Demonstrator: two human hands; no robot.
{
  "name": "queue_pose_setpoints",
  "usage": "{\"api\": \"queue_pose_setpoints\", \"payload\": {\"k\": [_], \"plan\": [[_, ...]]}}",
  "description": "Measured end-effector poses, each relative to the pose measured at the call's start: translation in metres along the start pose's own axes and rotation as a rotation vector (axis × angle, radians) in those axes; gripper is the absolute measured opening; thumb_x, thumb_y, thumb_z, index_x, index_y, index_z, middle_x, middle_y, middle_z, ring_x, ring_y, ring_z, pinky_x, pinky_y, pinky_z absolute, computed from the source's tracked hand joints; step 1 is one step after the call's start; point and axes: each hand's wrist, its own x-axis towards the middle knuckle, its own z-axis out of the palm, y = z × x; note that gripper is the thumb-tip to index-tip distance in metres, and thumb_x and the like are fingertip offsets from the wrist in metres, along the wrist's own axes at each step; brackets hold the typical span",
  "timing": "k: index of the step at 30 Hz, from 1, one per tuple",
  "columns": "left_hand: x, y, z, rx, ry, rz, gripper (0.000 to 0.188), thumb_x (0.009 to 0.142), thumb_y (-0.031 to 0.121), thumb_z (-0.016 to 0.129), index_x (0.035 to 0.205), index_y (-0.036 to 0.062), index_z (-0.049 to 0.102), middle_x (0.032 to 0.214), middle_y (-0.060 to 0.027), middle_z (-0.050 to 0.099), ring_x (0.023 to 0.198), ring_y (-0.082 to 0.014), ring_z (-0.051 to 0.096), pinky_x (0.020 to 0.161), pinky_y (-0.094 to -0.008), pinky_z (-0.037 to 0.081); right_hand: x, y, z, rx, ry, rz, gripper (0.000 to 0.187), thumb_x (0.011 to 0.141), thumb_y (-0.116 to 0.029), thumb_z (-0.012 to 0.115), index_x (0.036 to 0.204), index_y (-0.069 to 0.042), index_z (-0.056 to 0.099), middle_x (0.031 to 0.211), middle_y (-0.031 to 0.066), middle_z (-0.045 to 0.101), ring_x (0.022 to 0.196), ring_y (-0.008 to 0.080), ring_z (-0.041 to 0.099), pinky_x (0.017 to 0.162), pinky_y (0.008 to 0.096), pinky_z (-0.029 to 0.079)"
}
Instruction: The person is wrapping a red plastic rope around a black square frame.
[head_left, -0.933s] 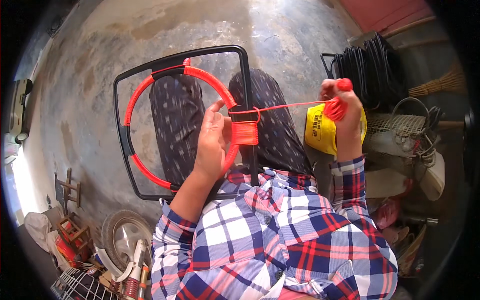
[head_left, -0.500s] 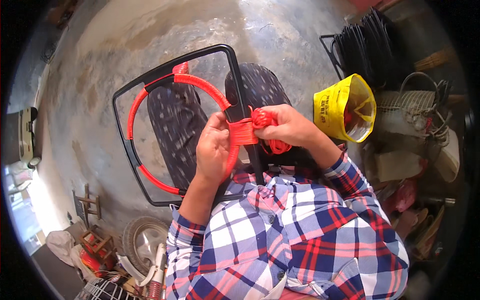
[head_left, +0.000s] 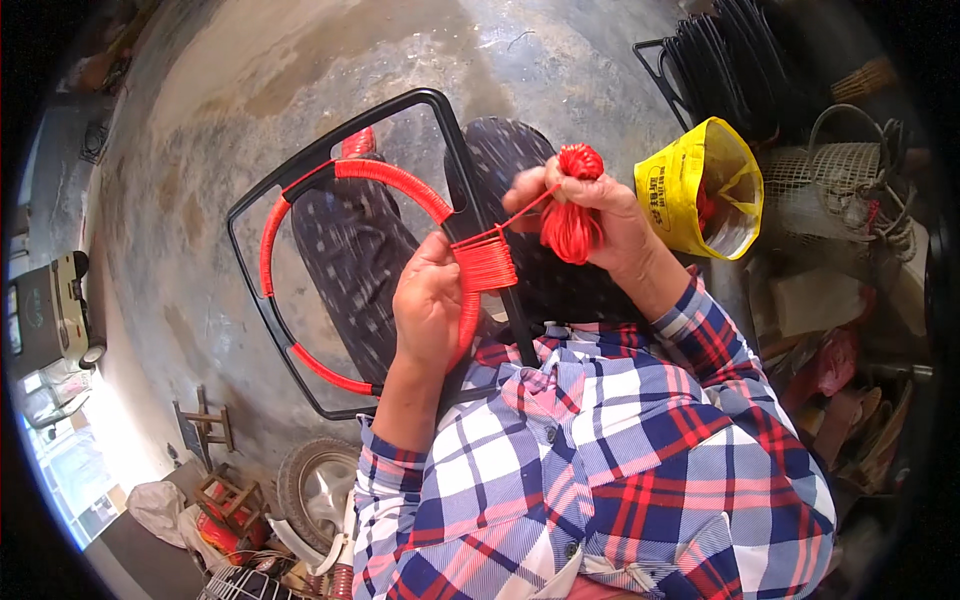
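Observation:
A black metal frame (head_left: pixel 452 130) with a round inner ring lies across my lap, and red cord wrapping (head_left: pixel 398 180) covers stretches of the ring. Where the ring meets the right-hand bar, a flat band of red cord (head_left: pixel 487 265) joins the two. My left hand (head_left: pixel 428 305) is closed on the ring beside that band, its thumb near the cord. Right of the frame, my right hand (head_left: pixel 608 208) grips a bundle of red cord (head_left: pixel 572 230). One strand runs taut from the bundle to the top of the band.
A yellow bag (head_left: pixel 672 195) with red material inside stands at the right. Behind it are a stack of black frames (head_left: pixel 722 80) and a wire mesh basket (head_left: pixel 820 180). A wheel (head_left: pixel 320 490) and small wooden stools (head_left: pixel 232 500) are at lower left.
My right hand has moved right and up from the bar with the cord bundle, drawing the strand out. My left hand stays at the ring.

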Motion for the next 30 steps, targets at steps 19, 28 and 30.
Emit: {"api": "queue_pose_setpoints", "payload": {"k": [19,28,30], "plan": [[0.005,-0.002,-0.005,0.009,0.082,-0.126,0.028,0.091,0.018,0.043,0.115,0.0033,0.044,0.102,-0.028,0.066,0.084,-0.0438,0.071,0.042,-0.034,0.054,-0.006,0.011,-0.014,-0.186,-0.027,0.036,0.015,0.084,-0.009,0.058,0.072,-0.006,0.05,0.06,0.0026,0.047,0.053,0.0144,0.045,0.059,0.0299,0.04],[0.002,-0.005,-0.014,0.086,0.108,-0.115,0.035,0.093,0.017,0.039,0.124,0.0016,0.045,0.106,-0.0228,0.066,0.082,-0.0411,0.071,0.039,-0.0312,0.049,-0.006,0.004,-0.011,-0.246,-0.024,0.124,0.02,0.087,-0.012,0.06,0.07,-0.006,0.051,0.062,0.0045,0.05,0.056,0.0152,0.051,0.057,0.0305,0.041],[0.003,-0.003,-0.01,0.121,0.095,-0.097,0.037,0.093,0.017,0.037,0.127,0.0024,0.045,0.106,-0.0222,0.066,0.082,-0.0394,0.071,0.04,-0.0303,0.048,-0.012,0.007,-0.016,-0.243,-0.074,0.112,0.022,0.088,-0.015,0.061,0.07,-0.006,0.051,0.062,0.0048,0.05,0.059,0.0157,0.053,0.058,0.031,0.042]]}}
